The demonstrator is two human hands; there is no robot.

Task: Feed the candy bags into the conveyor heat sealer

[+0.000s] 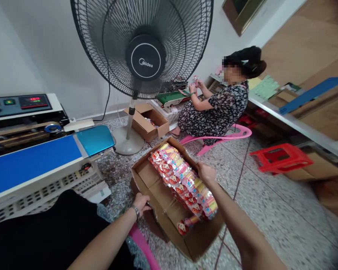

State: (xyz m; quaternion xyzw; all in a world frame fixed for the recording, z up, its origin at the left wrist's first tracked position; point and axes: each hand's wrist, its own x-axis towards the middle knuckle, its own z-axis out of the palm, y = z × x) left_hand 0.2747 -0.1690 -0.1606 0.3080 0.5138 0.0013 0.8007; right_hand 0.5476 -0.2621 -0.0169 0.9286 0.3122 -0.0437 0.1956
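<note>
An open cardboard box (146,176) sits on the floor in front of me, with several colourful sealed packets (183,180) stacked in a row inside. My left hand (141,203) grips the box's near left edge, fingers curled over the cardboard. My right hand (206,173) rests closed on the far right edge of the box, beside the packets. A bracelet is on my left wrist.
A sealing machine with a blue belt (33,161) stands at left. A large standing fan (142,56) is ahead, with a smaller cardboard box (148,123) behind it. A seated person (219,108) handles a packet on a pink stool. A red stool (280,157) is at right.
</note>
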